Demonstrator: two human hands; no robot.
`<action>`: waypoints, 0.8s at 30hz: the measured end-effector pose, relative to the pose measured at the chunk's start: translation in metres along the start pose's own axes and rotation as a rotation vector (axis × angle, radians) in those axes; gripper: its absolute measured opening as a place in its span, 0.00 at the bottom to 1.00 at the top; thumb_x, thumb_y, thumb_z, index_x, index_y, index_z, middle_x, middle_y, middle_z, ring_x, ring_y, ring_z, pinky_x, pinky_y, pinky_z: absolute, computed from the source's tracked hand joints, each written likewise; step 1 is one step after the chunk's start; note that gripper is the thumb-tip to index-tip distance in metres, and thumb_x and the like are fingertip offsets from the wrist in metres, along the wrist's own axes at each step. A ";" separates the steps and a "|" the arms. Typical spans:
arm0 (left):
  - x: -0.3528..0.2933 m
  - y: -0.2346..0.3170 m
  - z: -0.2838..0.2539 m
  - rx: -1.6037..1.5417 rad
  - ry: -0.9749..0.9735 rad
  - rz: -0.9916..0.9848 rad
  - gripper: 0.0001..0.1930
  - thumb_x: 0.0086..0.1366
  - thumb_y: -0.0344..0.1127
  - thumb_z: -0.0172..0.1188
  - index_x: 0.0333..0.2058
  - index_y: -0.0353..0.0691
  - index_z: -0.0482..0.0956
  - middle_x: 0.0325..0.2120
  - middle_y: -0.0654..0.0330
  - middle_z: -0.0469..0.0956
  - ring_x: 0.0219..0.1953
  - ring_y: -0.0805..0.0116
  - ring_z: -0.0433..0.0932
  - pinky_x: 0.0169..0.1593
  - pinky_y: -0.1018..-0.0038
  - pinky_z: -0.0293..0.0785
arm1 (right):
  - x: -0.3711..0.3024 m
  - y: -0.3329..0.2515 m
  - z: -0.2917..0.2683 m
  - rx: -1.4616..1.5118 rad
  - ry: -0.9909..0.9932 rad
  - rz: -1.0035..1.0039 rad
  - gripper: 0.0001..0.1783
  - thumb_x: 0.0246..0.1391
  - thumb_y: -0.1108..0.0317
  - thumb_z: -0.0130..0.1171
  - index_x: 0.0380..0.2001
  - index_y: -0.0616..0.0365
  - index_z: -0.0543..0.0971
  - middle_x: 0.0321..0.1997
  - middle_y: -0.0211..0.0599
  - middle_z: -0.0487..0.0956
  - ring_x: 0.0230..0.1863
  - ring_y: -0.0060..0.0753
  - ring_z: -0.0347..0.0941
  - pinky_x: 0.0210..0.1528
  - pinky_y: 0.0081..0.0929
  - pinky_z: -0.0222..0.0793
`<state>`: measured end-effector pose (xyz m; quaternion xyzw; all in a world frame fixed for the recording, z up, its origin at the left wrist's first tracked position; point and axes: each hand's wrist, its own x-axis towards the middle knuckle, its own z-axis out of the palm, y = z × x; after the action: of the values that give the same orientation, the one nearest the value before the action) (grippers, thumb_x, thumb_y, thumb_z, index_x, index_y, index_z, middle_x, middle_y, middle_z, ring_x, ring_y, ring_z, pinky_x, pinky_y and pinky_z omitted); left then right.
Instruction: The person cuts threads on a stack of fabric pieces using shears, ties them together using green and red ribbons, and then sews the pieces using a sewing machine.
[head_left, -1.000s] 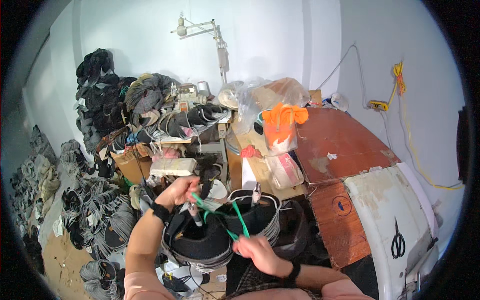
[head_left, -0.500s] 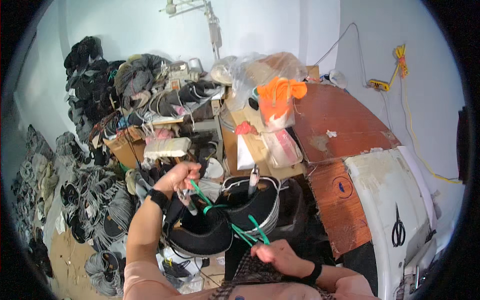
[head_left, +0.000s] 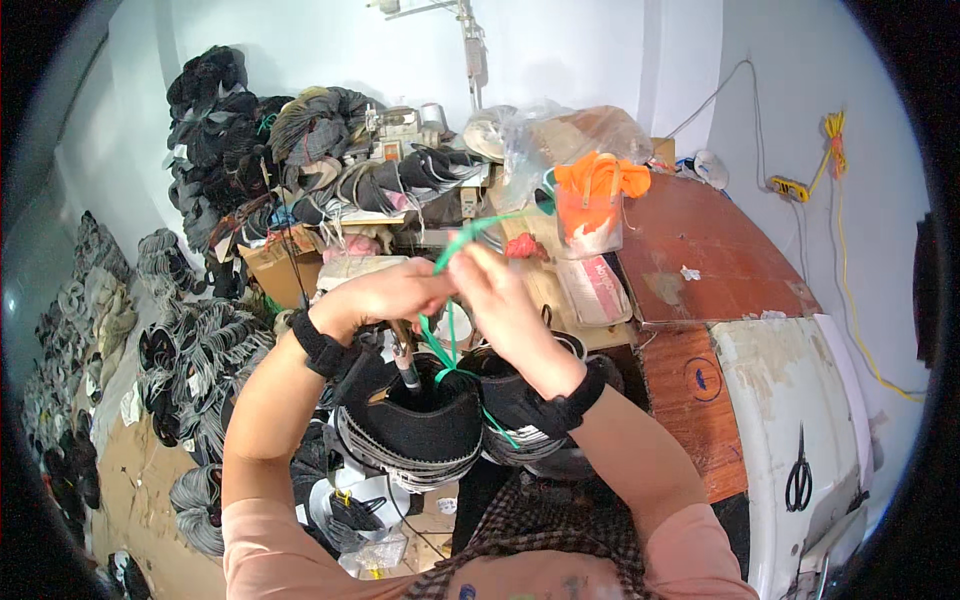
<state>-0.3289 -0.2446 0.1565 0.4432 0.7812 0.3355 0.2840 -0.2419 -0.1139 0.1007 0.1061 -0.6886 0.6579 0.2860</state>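
Two thick stacks of black curved fabric pieces with pale edges, a left stack (head_left: 410,440) and a right stack (head_left: 500,385), stand side by side in front of me. A thin green strip (head_left: 447,362) is looped where they meet, and its ends run up to my hands. My left hand (head_left: 400,293) is closed, its fingers bent round one part of the strip. Beside it and almost touching, my right hand (head_left: 505,310) pinches the strip, whose loose end sticks out to the upper right. The fingertips partly cover each other.
Grey and black bundles (head_left: 205,365) pile up at the left. Behind the stacks are a sewing machine (head_left: 400,125) and an orange bag (head_left: 595,185). To the right lie a reddish-brown board (head_left: 710,250) and black scissors (head_left: 799,478) on a white surface.
My right hand has moved up and left from beside the right stack to meet my left hand above the stacks. The green strip is now drawn upward. The whole view has shifted slightly.
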 end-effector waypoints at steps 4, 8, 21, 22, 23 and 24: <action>0.002 -0.019 0.003 -0.294 0.180 -0.109 0.22 0.67 0.49 0.49 0.16 0.44 0.64 0.14 0.69 0.61 0.16 0.78 0.60 0.20 0.79 0.60 | -0.024 0.043 -0.005 -0.231 -0.306 0.322 0.15 0.57 0.63 0.54 0.28 0.66 0.78 0.25 0.36 0.79 0.28 0.24 0.74 0.34 0.23 0.69; -0.001 -0.023 0.010 -0.418 0.335 -0.161 0.21 0.66 0.49 0.50 0.17 0.44 0.65 0.14 0.69 0.61 0.16 0.78 0.61 0.20 0.79 0.61 | -0.024 0.057 -0.014 0.033 -0.164 0.513 0.14 0.54 0.67 0.54 0.19 0.64 0.76 0.16 0.32 0.74 0.19 0.23 0.70 0.22 0.22 0.66; 0.000 -0.022 0.000 -0.351 0.240 -0.035 0.19 0.61 0.47 0.59 0.45 0.41 0.71 0.38 0.63 0.72 0.39 0.75 0.74 0.40 0.79 0.74 | -0.022 0.047 -0.022 -0.020 -0.361 0.710 0.14 0.58 0.61 0.55 0.34 0.61 0.82 0.21 0.27 0.74 0.21 0.15 0.63 0.24 0.16 0.60; -0.005 -0.029 0.003 -0.368 0.156 -0.064 0.18 0.62 0.46 0.59 0.44 0.40 0.72 0.35 0.64 0.73 0.36 0.77 0.74 0.38 0.80 0.73 | -0.021 0.048 -0.023 0.021 -0.354 0.718 0.14 0.59 0.62 0.53 0.33 0.62 0.80 0.21 0.28 0.74 0.19 0.17 0.62 0.21 0.16 0.59; -0.009 -0.036 0.008 -0.400 0.076 -0.149 0.16 0.62 0.45 0.58 0.42 0.40 0.73 0.32 0.65 0.74 0.34 0.79 0.73 0.35 0.82 0.72 | -0.020 0.049 -0.024 0.055 -0.365 0.697 0.14 0.59 0.62 0.53 0.33 0.62 0.80 0.21 0.28 0.74 0.19 0.17 0.62 0.21 0.16 0.59; -0.013 -0.043 0.010 -0.232 -0.002 -0.210 0.14 0.63 0.44 0.57 0.40 0.39 0.75 0.29 0.67 0.74 0.30 0.80 0.73 0.32 0.83 0.71 | -0.019 0.050 -0.024 0.109 -0.329 0.749 0.13 0.58 0.62 0.54 0.33 0.62 0.80 0.22 0.29 0.75 0.19 0.17 0.62 0.21 0.16 0.58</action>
<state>-0.3369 -0.2693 0.1188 0.3235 0.7792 0.3915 0.3674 -0.2466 -0.0894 0.0473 -0.0332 -0.6805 0.7261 -0.0933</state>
